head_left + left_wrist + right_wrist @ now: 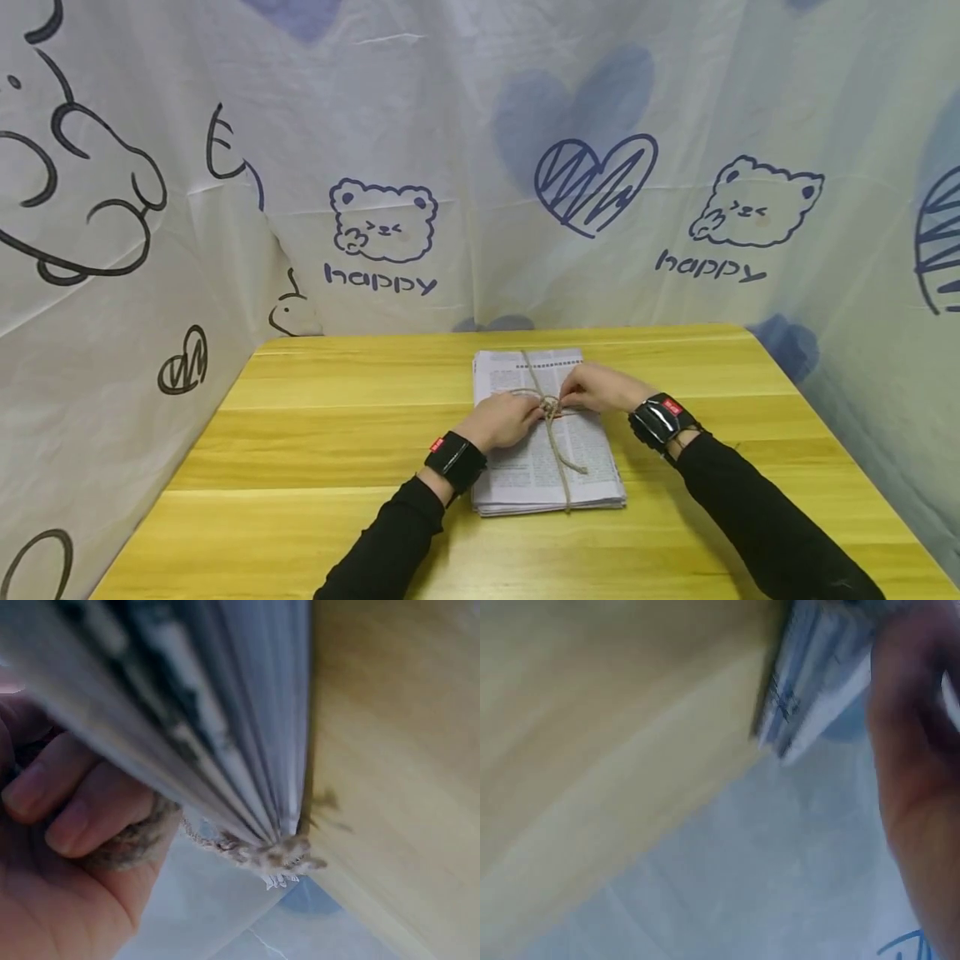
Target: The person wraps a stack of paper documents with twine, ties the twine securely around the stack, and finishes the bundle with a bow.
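A stack of printed newspaper sheets (517,475) lies on the table, with twine (557,451) running lengthwise over it and knotted near the middle. At the knot's left side my left hand (504,419) pinches the twine. Its curled fingers hold a piece of twine (135,844) beside the page edges in the left wrist view. From the right, my right hand (602,387) pinches the twine close to the knot, fingertips bunched. In the right wrist view that hand (911,750) is blurred and its fingertips are hidden. A loose twine end trails toward the stack's lower right.
The yellow wood-grain table (322,458) extends to both sides of the stack. Behind and beside it hangs a pale cloth (480,250) printed with hearts and bear faces. Black bands (457,461) circle both wrists.
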Available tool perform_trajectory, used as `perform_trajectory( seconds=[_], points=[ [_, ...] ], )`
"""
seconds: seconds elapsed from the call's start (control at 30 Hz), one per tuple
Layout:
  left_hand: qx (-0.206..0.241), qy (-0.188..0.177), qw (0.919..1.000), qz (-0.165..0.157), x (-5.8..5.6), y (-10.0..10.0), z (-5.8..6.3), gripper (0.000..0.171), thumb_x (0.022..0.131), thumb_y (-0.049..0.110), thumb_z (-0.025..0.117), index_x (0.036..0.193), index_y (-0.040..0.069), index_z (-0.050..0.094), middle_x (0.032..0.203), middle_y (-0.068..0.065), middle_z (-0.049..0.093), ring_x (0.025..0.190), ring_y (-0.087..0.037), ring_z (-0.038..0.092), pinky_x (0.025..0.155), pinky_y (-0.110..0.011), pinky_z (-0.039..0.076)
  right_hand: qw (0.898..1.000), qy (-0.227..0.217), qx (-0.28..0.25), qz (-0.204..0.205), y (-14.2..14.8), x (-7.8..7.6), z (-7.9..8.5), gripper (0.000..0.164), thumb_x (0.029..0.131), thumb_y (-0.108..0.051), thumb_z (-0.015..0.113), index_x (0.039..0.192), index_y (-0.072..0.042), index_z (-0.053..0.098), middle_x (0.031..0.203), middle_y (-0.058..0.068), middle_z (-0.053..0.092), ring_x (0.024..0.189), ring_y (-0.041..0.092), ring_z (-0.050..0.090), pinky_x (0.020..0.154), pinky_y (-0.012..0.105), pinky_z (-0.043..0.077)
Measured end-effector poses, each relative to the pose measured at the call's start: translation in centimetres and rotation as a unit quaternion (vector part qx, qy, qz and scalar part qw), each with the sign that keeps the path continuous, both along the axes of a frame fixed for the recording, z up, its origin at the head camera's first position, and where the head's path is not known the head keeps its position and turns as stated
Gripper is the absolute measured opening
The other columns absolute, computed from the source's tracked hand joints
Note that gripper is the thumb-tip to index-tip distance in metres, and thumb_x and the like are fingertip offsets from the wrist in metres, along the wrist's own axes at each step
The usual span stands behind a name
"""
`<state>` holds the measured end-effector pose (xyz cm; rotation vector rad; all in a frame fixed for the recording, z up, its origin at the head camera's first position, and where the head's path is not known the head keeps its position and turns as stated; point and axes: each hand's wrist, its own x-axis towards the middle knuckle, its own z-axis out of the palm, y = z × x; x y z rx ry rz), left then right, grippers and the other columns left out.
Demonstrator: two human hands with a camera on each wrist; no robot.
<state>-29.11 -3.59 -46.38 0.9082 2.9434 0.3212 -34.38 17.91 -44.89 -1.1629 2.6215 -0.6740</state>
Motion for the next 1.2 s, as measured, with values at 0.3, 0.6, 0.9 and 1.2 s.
perform_trajectory(
  seconds=[0.3,0.6,0.9,1.2],
  points=[
    [-0.034,0.042,0.998,-0.031,0.6,-0.4,-0.6,0.024,0.104,0.035,0.046,0.092,0.021,0.061,0.086,0.001,0.069,0.085,-0.019,0.069,0.071,-0.038,0.052,0.989,-0.003,-0.03,-0.143,0.4,1.0,-1.2,0.02,0.096,-0.01,0.06,0.077,-0.005,0.064,0.059,-0.003,0.052,0.042,0.009,0.048,0.043,0.027,0.043],
    [-0.027,0.064,0.9948,-0.074,1.2,-2.5,-0.7,0.019,0.102,0.029,0.053,0.09,0.019,0.064,0.079,0.003,0.066,0.072,-0.015,0.065,0.066,-0.033,0.051,0.984,-0.014,-0.061,-0.167,2.0,1.0,-2.1,0.013,0.098,-0.011,0.057,0.088,-0.005,0.063,0.067,0.003,0.056,0.04,0.012,0.05,0.041,0.027,0.046],
    [-0.028,0.032,0.9962,-0.077,1.4,-4.2,-0.6,0.018,0.102,0.029,0.053,0.091,0.02,0.063,0.071,0.005,0.057,0.058,-0.01,0.049,0.055,-0.026,0.038,0.982,-0.053,-0.071,-0.168,2.4,1.2,-2.4,0.012,0.1,-0.012,0.055,0.092,-0.006,0.063,0.075,0.006,0.061,0.047,0.017,0.057,0.044,0.029,0.05],
    [-0.018,0.002,0.9979,-0.061,1.1,-5.2,-0.2,0.02,0.103,0.029,0.051,0.089,0.019,0.061,0.07,0.005,0.055,0.059,-0.01,0.051,0.057,-0.027,0.041,0.986,-0.057,-0.071,-0.141,3.3,1.6,-2.4,0.016,0.102,-0.016,0.052,0.094,-0.009,0.065,0.072,0.007,0.06,0.053,0.015,0.058,0.049,0.029,0.051]
  ],
)
